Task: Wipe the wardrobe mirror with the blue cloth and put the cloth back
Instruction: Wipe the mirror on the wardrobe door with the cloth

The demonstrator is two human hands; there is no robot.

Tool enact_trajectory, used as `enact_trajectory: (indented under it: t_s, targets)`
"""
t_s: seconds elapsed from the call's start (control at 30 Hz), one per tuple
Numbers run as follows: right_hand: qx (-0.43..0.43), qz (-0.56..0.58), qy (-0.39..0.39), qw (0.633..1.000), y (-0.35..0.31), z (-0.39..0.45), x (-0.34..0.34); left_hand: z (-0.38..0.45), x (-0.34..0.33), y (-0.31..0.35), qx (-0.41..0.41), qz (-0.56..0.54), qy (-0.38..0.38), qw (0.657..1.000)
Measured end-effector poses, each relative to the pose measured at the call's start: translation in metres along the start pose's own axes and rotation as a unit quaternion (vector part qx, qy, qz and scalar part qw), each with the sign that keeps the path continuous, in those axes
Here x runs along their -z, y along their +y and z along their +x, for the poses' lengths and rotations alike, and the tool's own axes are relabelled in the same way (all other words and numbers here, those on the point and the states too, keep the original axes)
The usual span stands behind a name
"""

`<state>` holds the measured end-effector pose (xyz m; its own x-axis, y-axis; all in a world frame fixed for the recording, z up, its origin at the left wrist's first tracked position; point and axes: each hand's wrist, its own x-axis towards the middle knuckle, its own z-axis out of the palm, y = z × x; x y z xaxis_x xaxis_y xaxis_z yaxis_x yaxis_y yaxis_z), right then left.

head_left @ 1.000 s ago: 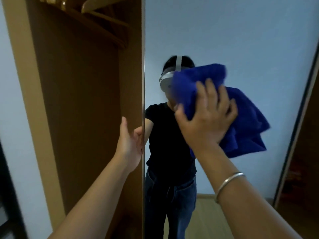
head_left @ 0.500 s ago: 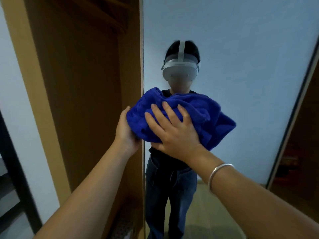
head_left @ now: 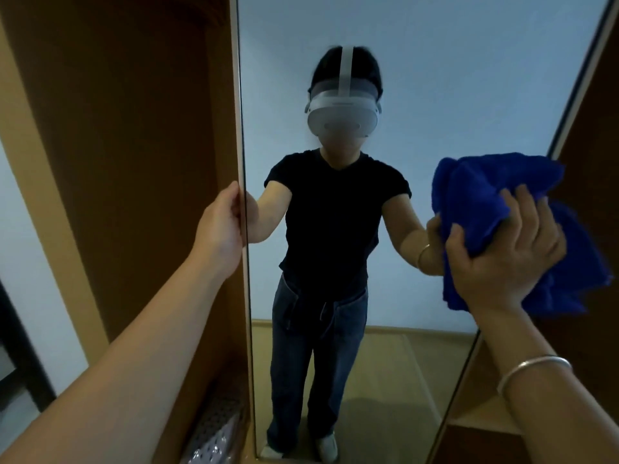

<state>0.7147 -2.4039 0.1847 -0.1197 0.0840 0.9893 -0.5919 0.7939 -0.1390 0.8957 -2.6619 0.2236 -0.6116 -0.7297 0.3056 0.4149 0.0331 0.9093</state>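
Observation:
The wardrobe mirror [head_left: 435, 78] is a tall door panel in front of me, filling the middle and right of the head view. My right hand [head_left: 502, 259] presses the bunched blue cloth [head_left: 485, 195] flat against the glass near the mirror's right edge. My left hand [head_left: 222, 226] is wrapped around the mirror door's left edge at about chest height. The glass reflects a person in a black top and jeans, with both arms reaching forward.
The open wardrobe interior [head_left: 134, 145] of brown wood lies left of the mirror. A patterned grey item [head_left: 214, 433] sits on the wardrobe floor. A dark frame [head_left: 576, 95] and wooden shelves [head_left: 485, 416] border the mirror on the right.
My right hand has swept the cloth from the upper middle down to the left edge, then across to the mirror's right side. My left hand has kept its hold on the door edge.

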Motion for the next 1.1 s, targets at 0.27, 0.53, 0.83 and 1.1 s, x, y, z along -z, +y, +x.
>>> enact_trajectory:
  t_s: [0.27, 0.53, 0.83, 1.1]
  targets:
    - [-0.050, 0.016, -0.001, 0.999, -0.105, -0.041, -0.011, 0.000, 0.004, 0.001, 0.062, -0.040, -0.056, 0.996]
    - [0.170, 0.005, -0.088, 0.982, -0.224, -0.071, -0.028, -0.009, 0.029, -0.014, 0.128, -0.074, -0.051, 0.988]
    - [0.282, 0.027, -0.087, 0.955, -0.184, -0.085, -0.024, -0.015, 0.022, -0.027, 0.112, -0.107, 0.002, 0.988]
    - [0.180, -0.015, -0.093, 0.979, 0.000, -0.114, 0.002, -0.008, 0.022, -0.048, 0.024, -0.017, -0.030, 0.999]
